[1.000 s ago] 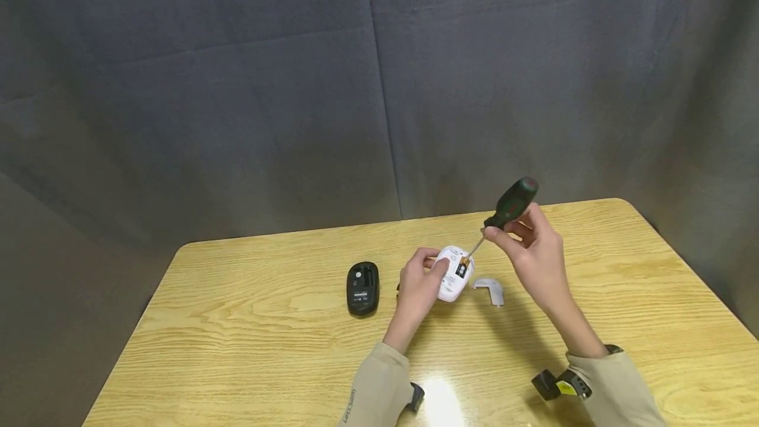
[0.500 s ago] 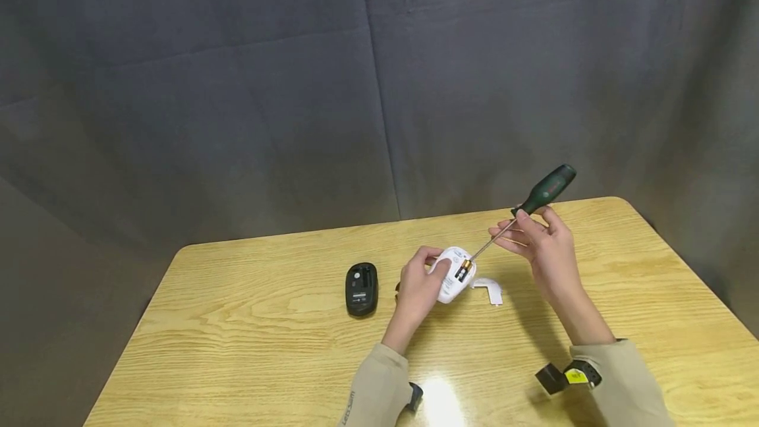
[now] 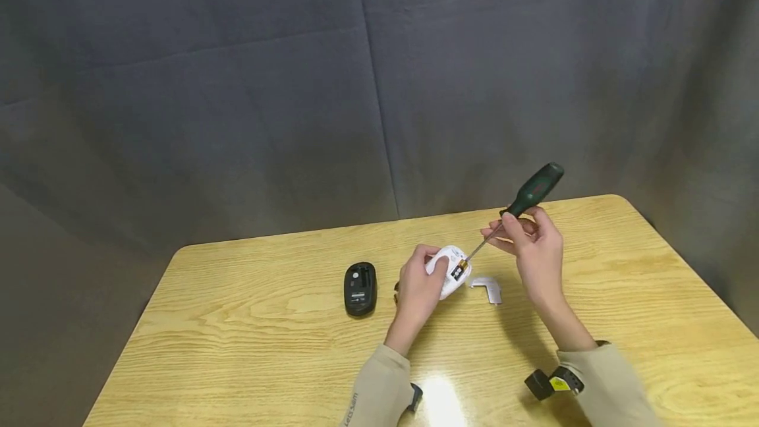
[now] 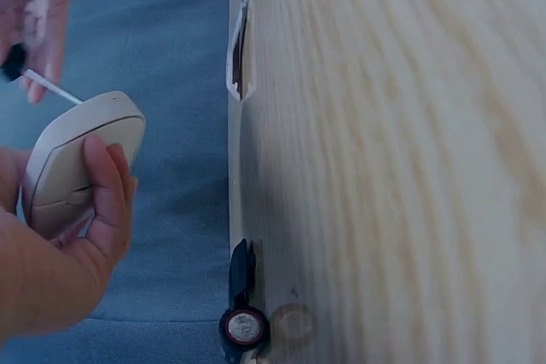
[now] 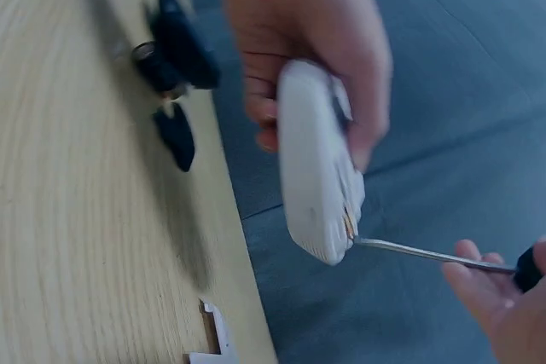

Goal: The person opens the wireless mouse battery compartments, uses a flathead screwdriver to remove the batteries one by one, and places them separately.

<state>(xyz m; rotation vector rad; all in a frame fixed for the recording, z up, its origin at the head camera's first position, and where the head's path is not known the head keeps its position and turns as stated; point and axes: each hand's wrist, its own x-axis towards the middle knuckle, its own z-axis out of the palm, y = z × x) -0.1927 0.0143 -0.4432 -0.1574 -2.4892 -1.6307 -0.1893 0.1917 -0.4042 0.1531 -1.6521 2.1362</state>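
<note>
My left hand (image 3: 419,285) grips a white computer mouse (image 3: 450,286) above the table, underside up, thumb pressed on its base. A battery (image 3: 459,269) sits in the mouse's uncovered compartment. My right hand (image 3: 541,261) pinches a dark green screwdriver (image 3: 538,188) near where its handle meets the shaft. The handle points up and right. In the right wrist view the screwdriver's shaft (image 5: 418,251) reaches the compartment end, where a bit of metal (image 5: 349,224) shows. The left wrist view shows the smooth top shell of the mouse (image 4: 61,164), with fingers curled round it.
A white angled cover (image 3: 489,290) lies on the wooden table (image 3: 267,341), right of the mouse. Left of my hands a black mouse (image 3: 360,290) lies underside up. A loose battery (image 5: 153,67) and a small black piece (image 5: 176,135) lie beside it. A grey curtain (image 3: 267,117) hangs behind.
My right hand first moved right, leaning the screwdriver lower, then came slightly back left. The shaft's tip stays at the battery's end. The left hand keeps its hold with a slight tilt of the mouse.
</note>
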